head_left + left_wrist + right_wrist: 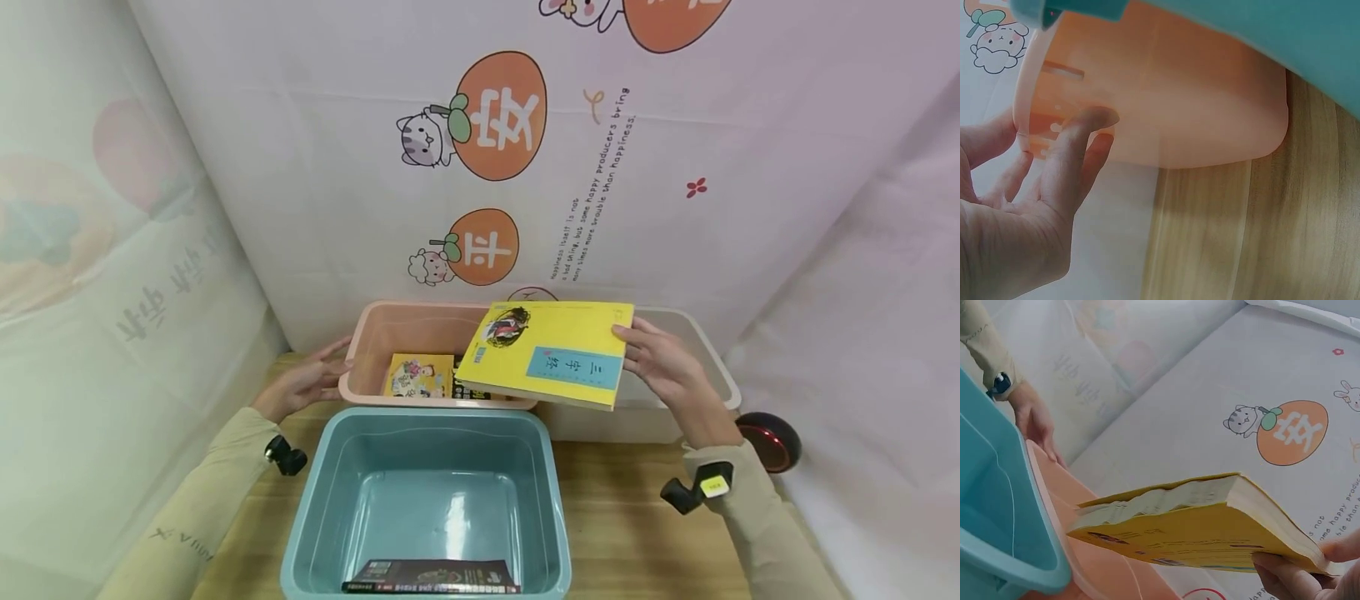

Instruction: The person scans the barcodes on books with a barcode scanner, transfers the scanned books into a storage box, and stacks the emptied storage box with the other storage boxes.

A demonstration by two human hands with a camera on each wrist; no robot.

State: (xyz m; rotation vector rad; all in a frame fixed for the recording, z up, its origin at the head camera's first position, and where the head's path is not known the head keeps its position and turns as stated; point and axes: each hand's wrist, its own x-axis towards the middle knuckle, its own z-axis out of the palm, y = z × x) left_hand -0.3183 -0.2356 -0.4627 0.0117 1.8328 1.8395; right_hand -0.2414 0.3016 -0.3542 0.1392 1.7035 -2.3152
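Note:
My right hand [670,360] pinches a thick yellow book [555,333] by its right end, with the thumb on the cover. The book has a blue title panel and hangs tilted above the pink bin [365,346]. In the right wrist view its page edges face the camera, slightly fanned. At the pink bin's left end, my left hand [303,383] touches the outer wall and rim with extended, slightly bent fingers. Inside that bin lie a small yellow picture book [420,375] and a dark book [465,392], partly hidden under the held one.
A blue bin [438,417] stands in front, a dark book [435,575] lying at its near side. Behind my right hand is a white bin [712,350]. A round black device [771,442] sits at right on the wooden table [637,517]. Printed white cloth hangs around.

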